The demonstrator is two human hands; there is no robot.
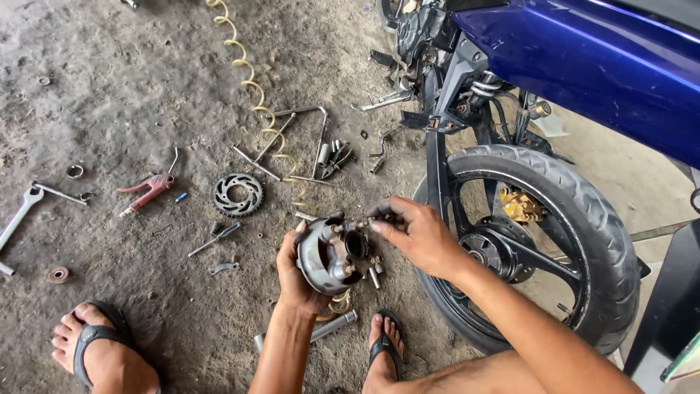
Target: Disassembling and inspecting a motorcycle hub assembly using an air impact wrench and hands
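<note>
My left hand (295,273) grips a round grey metal hub (332,255) with several studs sticking out of it, held above the dirt floor. My right hand (415,233) pinches a small dark part at the hub's upper right edge, fingertips against one of the studs. Just right of my hands stands the rear wheel (583,211) of a blue motorcycle (590,58), black spoked with a gold caliper behind it. What exactly the right fingers hold is too small to tell.
On the floor lie a toothed sprocket (238,194), a red air blow gun (148,188), a yellow coiled hose (251,87), a spanner (20,213), loose rods, bolts and washers. An axle (328,328) lies under my hands. My sandalled feet (95,350) rest at the bottom.
</note>
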